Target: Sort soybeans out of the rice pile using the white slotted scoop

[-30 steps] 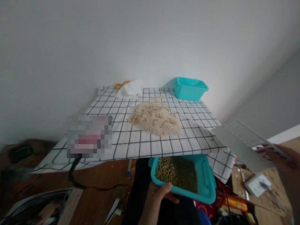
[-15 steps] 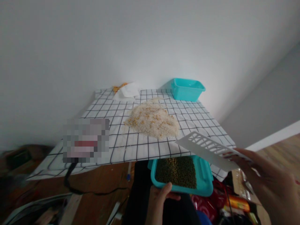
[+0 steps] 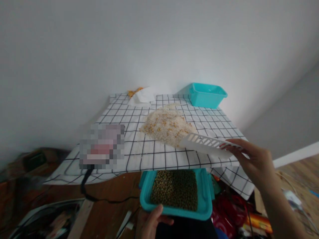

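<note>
My right hand (image 3: 251, 157) is closed on the end of a white slotted plastic tray (image 3: 211, 146). The tray's far end touches the near right edge of a pile of pale grains (image 3: 168, 127) mixed with yellow kernels. Over my lap, at the table's front edge, my left hand (image 3: 155, 220) grips the near rim of a teal plastic tub (image 3: 204, 212), thumb on top. Inside the tub lie dark green and tan bean-like grains (image 3: 174, 191). The grains' exact kind is unclear to me.
A checked cloth (image 3: 154, 159) covers the table. At its back stand a second teal tub (image 3: 208, 96) and a crumpled white sheet (image 3: 143, 96) beside something orange. A blurred-out object (image 3: 102, 146) with a black cord lies left. Red bags (image 3: 231, 209) and clutter sit below right.
My right hand has moved the white slotted tray forward and left to the pile's edge. The held teal tub has shifted left and sits lower in view. The view has turned slightly left.
</note>
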### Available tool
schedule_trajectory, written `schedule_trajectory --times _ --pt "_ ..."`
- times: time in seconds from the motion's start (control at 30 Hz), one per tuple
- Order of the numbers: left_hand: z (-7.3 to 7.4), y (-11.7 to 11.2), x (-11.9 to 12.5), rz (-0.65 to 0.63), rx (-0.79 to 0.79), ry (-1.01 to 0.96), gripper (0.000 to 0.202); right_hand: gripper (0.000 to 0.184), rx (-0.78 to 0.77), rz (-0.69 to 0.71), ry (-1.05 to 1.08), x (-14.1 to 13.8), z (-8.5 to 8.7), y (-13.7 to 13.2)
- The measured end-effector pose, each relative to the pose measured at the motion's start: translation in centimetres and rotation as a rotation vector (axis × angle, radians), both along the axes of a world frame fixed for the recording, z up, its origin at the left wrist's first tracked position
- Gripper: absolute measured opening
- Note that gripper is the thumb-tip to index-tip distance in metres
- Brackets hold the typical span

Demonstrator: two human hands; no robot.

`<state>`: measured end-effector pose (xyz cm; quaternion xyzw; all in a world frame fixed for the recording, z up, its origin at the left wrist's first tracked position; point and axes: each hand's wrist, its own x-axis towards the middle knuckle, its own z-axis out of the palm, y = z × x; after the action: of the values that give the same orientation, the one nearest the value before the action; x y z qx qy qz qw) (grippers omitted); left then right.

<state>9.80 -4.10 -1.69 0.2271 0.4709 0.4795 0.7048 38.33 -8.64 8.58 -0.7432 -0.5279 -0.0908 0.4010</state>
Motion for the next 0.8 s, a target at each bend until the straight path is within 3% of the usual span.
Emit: schedule_trajectory --times 0.37,0.67,0.8 --pt "0.2 0.0 -0.1 -0.018 0.010 0.026 0.032 0.025 -0.007 0.076 -0.018 0.2 0.4 -1.2" --pt "0.0 -0.1 -0.1 -0.015 0.008 0.036 0.028 0.012 -0.032 0.295 -0.035 -0.8 1.1 -2.3" --pt "-0.1 -0.1 -0.2 -0.019 0.001 0.026 0.032 0.011 -0.001 0.279 -0.047 -0.6 1.2 -2.6"
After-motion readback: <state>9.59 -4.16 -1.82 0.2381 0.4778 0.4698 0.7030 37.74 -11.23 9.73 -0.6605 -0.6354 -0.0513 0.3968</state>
